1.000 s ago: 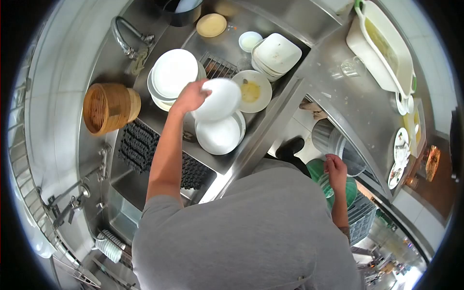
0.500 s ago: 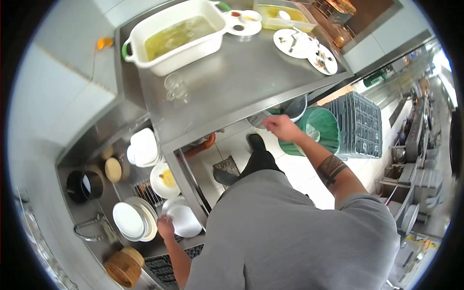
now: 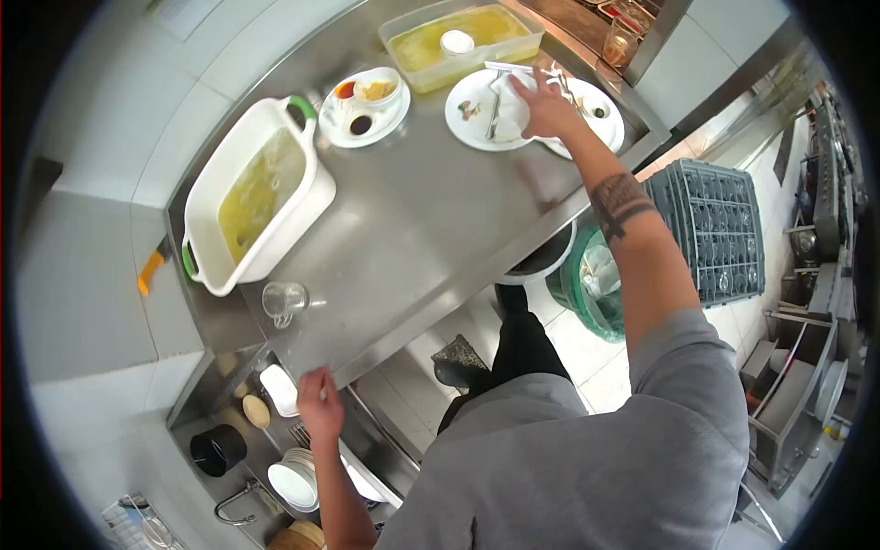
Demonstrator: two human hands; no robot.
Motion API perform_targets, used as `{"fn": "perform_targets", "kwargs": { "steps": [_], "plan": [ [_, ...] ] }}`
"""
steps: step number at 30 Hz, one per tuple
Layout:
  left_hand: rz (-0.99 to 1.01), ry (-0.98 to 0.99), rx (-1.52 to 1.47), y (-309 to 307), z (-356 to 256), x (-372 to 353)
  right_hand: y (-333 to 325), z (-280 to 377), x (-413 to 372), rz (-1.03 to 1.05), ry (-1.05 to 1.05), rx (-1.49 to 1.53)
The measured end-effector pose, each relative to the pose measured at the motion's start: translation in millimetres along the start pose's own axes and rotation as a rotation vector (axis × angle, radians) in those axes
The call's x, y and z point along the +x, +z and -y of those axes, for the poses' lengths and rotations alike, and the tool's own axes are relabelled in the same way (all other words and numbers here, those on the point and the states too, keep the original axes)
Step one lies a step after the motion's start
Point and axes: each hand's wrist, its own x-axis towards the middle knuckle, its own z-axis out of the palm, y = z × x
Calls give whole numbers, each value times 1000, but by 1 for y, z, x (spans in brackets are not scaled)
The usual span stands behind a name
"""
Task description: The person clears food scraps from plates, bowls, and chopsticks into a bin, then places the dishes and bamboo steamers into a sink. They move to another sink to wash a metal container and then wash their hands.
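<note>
From where I stand, the person's right hand (image 3: 548,108) reaches over the far end of the grey stainless-steel counter (image 3: 412,225), fingers spread above a crumpled white napkin (image 3: 513,112) on a round white plate (image 3: 475,135). Nothing looks clenched in it; whether the fingertips touch the napkin, I can't tell. The napkin and slim metal cutlery (image 3: 496,119) lie on that plate beside food scraps, probably left together after a meal. A second round white plate (image 3: 602,135) sits close against it, partly hidden by the hand and wrist.

The left hand (image 3: 319,405) hangs low near the counter's front edge, loosely curled; its palm is turned away, so I can't say whether it grips anything. The forearm cuts off part of the stacked white plates (image 3: 291,484) below.
</note>
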Motion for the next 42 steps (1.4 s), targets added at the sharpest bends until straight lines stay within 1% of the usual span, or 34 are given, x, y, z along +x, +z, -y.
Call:
{"fn": "perform_targets", "kwargs": {
  "steps": [1, 2, 4, 5, 7, 8, 10, 11, 13, 15, 16, 17, 18, 19, 20, 21, 22, 23, 24, 25, 27, 29, 31, 32, 33, 34, 35, 36, 37, 38, 39, 40, 41, 42],
  "plan": [
    [50, 43, -40, 18, -29, 33, 4, -10, 22, 66, -23, -50],
    [99, 85, -81, 36, -59, 65, 8, -14, 42, 68, -24, -42],
    [151, 244, -161, 83, -105, 125, 14, -23, 69, 257, -115, -23],
    [155, 248, -225, 106, -130, 150, 16, -33, 75, 262, -117, -27],
    [185, 230, -329, 151, -176, 194, 18, -45, 75, 139, -219, 179],
    [207, 213, -366, 172, -196, 217, 11, -51, 66, 40, -227, 213],
    [196, 147, -461, 214, -230, 258, -8, -70, 28, -139, -187, 462],
    [153, 156, -447, 234, -244, 278, -33, -75, -6, -139, -110, 554],
    [104, 161, -438, 270, -270, 316, -55, -89, -83, -366, -57, 583],
    [104, 158, -447, 301, -286, 351, -49, -106, -163, -467, 128, 556],
    [30, 267, -300, 317, -291, 365, -36, -114, -198, -519, 199, 464],
    [-43, 377, -149, 330, -296, 377, -12, -125, -231, -499, 282, 439],
    [-34, 378, -148, 339, -301, 391, 29, -132, -258, -454, 455, 503],
    [129, 251, -100, 347, -304, 402, 88, -153, -288, -360, 401, 350],
    [286, 127, -55, 352, -308, 407, 130, -150, -314, -170, 602, 302],
    [283, 136, -65, 357, -310, 412, 148, -154, -327, 11, 790, 246],
    [297, 159, -61, 362, -306, 417, 144, -162, -324, -127, 726, 272],
    [318, 171, -47, 364, -300, 416, 135, -167, -324, -249, 656, 304],
    [296, 155, -41, 346, -309, 409, 89, -153, -298, -344, 574, 330],
    [297, 153, -38, 347, -305, 404, 65, -143, -273, -342, 573, 333],
    [379, 186, -65, 353, -292, 403, 34, -125, -220, -407, 597, 890],
    [371, 143, -98, 355, -287, 397, 19, -93, -149, -333, 453, 929],
    [354, 84, -124, 341, -287, 388, 18, -66, -78, -4, 375, 803],
    [296, 80, -182, 326, -291, 381, 22, -62, -54, 5, 342, 805],
    [234, 70, -235, 313, -292, 371, 31, -53, -32, 134, 401, 748],
    [246, 60, -197, 305, -288, 363, 47, -39, -14, 262, 439, 683],
    [248, 41, -152, 291, -275, 357, 99, -41, -7, -221, 293, 380],
    [194, -10, -131, 265, -255, 345, 84, -32, -4, 31, 435, 757],
    [57, -37, -260, 240, -243, 328, 78, -19, -3, -21, 561, 880],
    [-65, -43, -395, 218, -237, 319, 64, -4, -4, -52, 547, 1028],
    [-191, -11, -241, 189, -217, 315, 51, 0, -11, -93, 567, 1166],
    [-294, 39, -105, 153, -181, 310, 79, -3, -7, -165, 601, 1338],
    [-414, 25, -445, 168, -100, 313, 109, -16, -7, -257, 653, 1499],
    [-223, -225, -258, 93, -102, 329, 84, -7, -16, -199, 666, 1678]
  ]
}}
